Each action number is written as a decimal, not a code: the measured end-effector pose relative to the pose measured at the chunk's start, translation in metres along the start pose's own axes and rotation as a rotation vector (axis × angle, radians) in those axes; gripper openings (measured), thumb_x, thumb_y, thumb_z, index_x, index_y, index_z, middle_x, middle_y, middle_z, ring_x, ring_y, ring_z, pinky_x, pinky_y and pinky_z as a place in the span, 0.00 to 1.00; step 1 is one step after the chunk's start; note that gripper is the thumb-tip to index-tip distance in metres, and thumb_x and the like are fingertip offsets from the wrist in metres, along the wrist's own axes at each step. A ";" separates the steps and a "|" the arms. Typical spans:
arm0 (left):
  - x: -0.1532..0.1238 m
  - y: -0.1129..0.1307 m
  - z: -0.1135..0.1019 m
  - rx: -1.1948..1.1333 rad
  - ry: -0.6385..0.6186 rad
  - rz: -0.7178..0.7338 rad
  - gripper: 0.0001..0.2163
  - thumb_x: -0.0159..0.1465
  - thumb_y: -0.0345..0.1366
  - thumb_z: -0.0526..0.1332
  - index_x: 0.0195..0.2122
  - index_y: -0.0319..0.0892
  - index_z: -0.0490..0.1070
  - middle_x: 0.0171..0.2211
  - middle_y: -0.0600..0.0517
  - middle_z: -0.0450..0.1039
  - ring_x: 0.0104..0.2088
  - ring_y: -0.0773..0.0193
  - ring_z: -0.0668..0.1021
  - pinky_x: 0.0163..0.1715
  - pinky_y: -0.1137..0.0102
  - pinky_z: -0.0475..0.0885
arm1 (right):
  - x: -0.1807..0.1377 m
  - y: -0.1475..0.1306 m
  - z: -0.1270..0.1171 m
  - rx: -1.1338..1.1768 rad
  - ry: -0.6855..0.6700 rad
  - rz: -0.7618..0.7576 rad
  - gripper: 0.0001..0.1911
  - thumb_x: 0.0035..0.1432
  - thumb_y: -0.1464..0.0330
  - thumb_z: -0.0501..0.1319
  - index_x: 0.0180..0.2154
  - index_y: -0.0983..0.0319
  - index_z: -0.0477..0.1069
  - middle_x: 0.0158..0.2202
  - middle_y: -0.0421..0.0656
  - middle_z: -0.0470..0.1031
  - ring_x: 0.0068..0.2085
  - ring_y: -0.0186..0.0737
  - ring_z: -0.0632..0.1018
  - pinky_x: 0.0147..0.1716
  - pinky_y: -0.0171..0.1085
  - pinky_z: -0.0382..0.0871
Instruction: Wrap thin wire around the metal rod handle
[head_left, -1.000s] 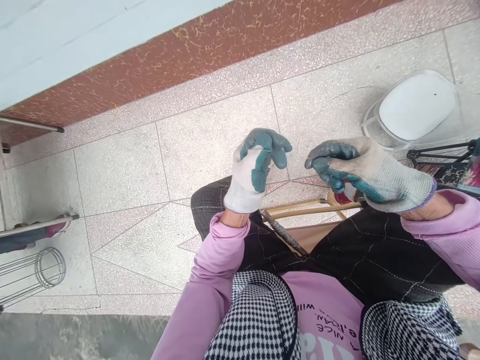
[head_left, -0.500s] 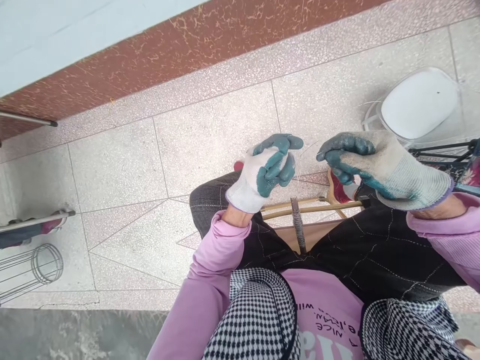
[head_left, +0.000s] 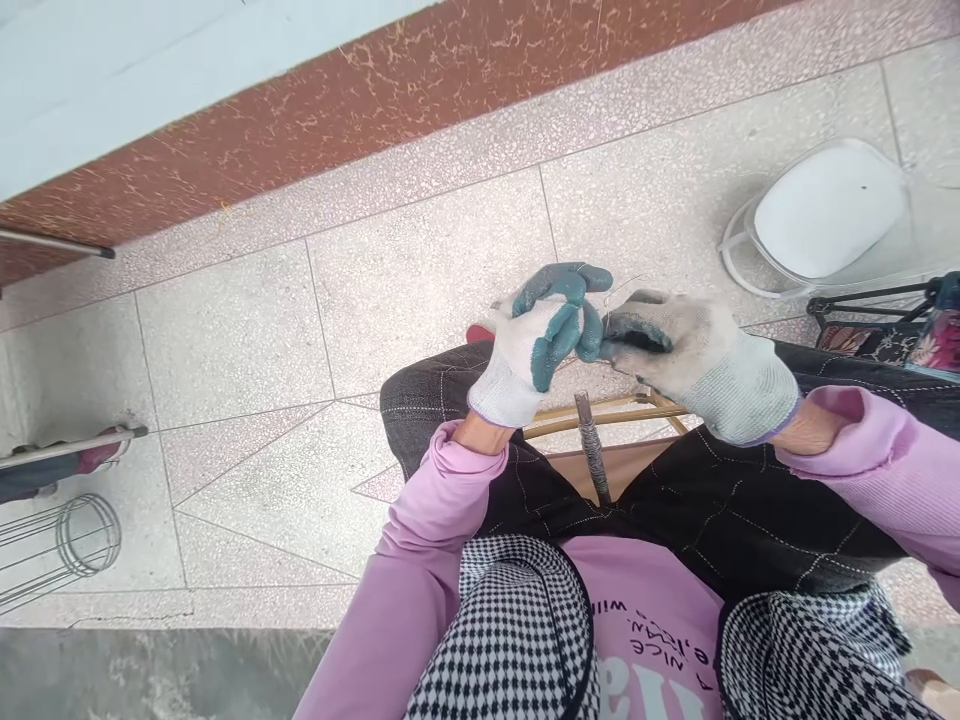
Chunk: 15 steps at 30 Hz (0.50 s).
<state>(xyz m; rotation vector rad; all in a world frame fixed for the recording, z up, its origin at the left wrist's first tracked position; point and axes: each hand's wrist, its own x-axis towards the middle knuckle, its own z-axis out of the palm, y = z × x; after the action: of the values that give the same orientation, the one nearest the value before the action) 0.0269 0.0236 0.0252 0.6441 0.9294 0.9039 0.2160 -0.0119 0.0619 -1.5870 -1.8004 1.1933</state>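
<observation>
Both my hands wear white knit gloves with teal-coated fingers. My left hand [head_left: 536,340] is curled above my lap, fingers pinched together. My right hand [head_left: 694,360] meets it fingertip to fingertip, also pinched. A thin pale wire [head_left: 622,286] loops up between the fingertips; both hands seem to hold it. Below them a grey metal rod wound with wire [head_left: 591,458] leans up from between my knees, against a wooden stool frame [head_left: 600,412].
A clear plastic chair with a white seat [head_left: 825,215] stands at the right. A black metal rack [head_left: 874,300] is beside it. A wire cage frame [head_left: 64,545] lies at the left on the tiled floor, near a metal bar [head_left: 71,448].
My right hand moved left and closed the gap to my left hand; the fingertips now touch around the wire. The rod swung upright between 1 s ago and now.
</observation>
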 end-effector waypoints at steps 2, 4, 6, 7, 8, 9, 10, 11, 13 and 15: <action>0.000 0.000 -0.001 -0.012 0.003 0.001 0.19 0.69 0.55 0.74 0.44 0.46 0.76 0.18 0.63 0.57 0.21 0.64 0.73 0.22 0.71 0.68 | 0.000 -0.001 -0.001 0.149 0.001 0.040 0.08 0.63 0.59 0.71 0.35 0.55 0.85 0.35 0.43 0.82 0.34 0.42 0.79 0.33 0.39 0.73; 0.002 0.003 -0.004 -0.053 0.008 0.008 0.19 0.70 0.57 0.73 0.44 0.46 0.76 0.17 0.63 0.55 0.20 0.65 0.73 0.21 0.72 0.67 | -0.002 -0.006 -0.006 0.365 0.004 0.190 0.09 0.60 0.58 0.72 0.35 0.57 0.85 0.31 0.42 0.80 0.28 0.39 0.75 0.25 0.37 0.68; 0.003 0.007 -0.008 -0.106 0.004 0.004 0.20 0.71 0.58 0.72 0.43 0.46 0.76 0.16 0.64 0.53 0.18 0.66 0.71 0.19 0.73 0.65 | -0.003 -0.011 -0.013 0.527 0.012 0.334 0.11 0.56 0.60 0.75 0.36 0.60 0.83 0.26 0.41 0.76 0.23 0.34 0.69 0.20 0.35 0.62; 0.003 0.009 -0.009 -0.127 -0.001 -0.007 0.20 0.72 0.58 0.72 0.43 0.46 0.76 0.16 0.64 0.52 0.17 0.67 0.69 0.18 0.74 0.63 | -0.003 -0.014 -0.017 0.575 0.023 0.374 0.11 0.54 0.61 0.75 0.35 0.61 0.83 0.25 0.40 0.74 0.22 0.33 0.67 0.18 0.34 0.59; 0.004 0.011 -0.009 -0.142 -0.004 -0.022 0.20 0.73 0.58 0.71 0.43 0.46 0.75 0.16 0.64 0.51 0.16 0.68 0.67 0.17 0.74 0.62 | -0.003 -0.016 -0.021 0.598 0.042 0.388 0.10 0.53 0.63 0.76 0.35 0.62 0.82 0.24 0.40 0.73 0.21 0.32 0.66 0.18 0.33 0.57; 0.003 0.013 -0.009 -0.149 -0.005 -0.038 0.19 0.74 0.57 0.71 0.42 0.45 0.75 0.16 0.64 0.51 0.15 0.69 0.65 0.16 0.75 0.61 | -0.002 -0.017 -0.024 0.601 0.064 0.385 0.09 0.52 0.65 0.76 0.35 0.62 0.82 0.23 0.39 0.72 0.21 0.31 0.65 0.17 0.32 0.55; 0.003 0.015 -0.009 -0.151 -0.002 -0.051 0.18 0.75 0.55 0.70 0.41 0.45 0.75 0.16 0.64 0.52 0.14 0.70 0.63 0.16 0.75 0.61 | -0.002 -0.017 -0.027 0.594 0.087 0.382 0.08 0.52 0.66 0.75 0.34 0.62 0.82 0.22 0.38 0.70 0.22 0.31 0.64 0.17 0.32 0.54; 0.003 0.017 -0.008 -0.149 0.003 -0.063 0.18 0.75 0.54 0.70 0.40 0.44 0.75 0.16 0.64 0.53 0.14 0.71 0.62 0.15 0.75 0.60 | -0.001 -0.017 -0.030 0.581 0.102 0.383 0.07 0.53 0.67 0.74 0.34 0.62 0.82 0.22 0.38 0.69 0.22 0.31 0.63 0.17 0.32 0.52; 0.002 0.020 -0.007 -0.140 0.020 -0.083 0.17 0.75 0.51 0.71 0.38 0.44 0.75 0.17 0.64 0.54 0.14 0.73 0.59 0.14 0.76 0.59 | -0.001 -0.013 -0.034 0.531 0.096 0.378 0.06 0.53 0.67 0.73 0.34 0.62 0.83 0.22 0.39 0.68 0.22 0.31 0.62 0.18 0.32 0.52; 0.002 0.022 -0.007 -0.133 0.037 -0.105 0.16 0.74 0.50 0.72 0.38 0.43 0.74 0.17 0.65 0.53 0.13 0.74 0.58 0.14 0.76 0.57 | -0.002 -0.006 -0.040 0.491 0.053 0.356 0.08 0.54 0.64 0.73 0.35 0.61 0.83 0.23 0.40 0.69 0.23 0.32 0.64 0.18 0.33 0.54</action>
<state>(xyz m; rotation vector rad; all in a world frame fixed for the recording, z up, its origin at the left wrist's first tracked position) 0.0128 0.0367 0.0384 0.4625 0.9195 0.8784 0.2449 -0.0016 0.0883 -1.6481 -1.0945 1.5851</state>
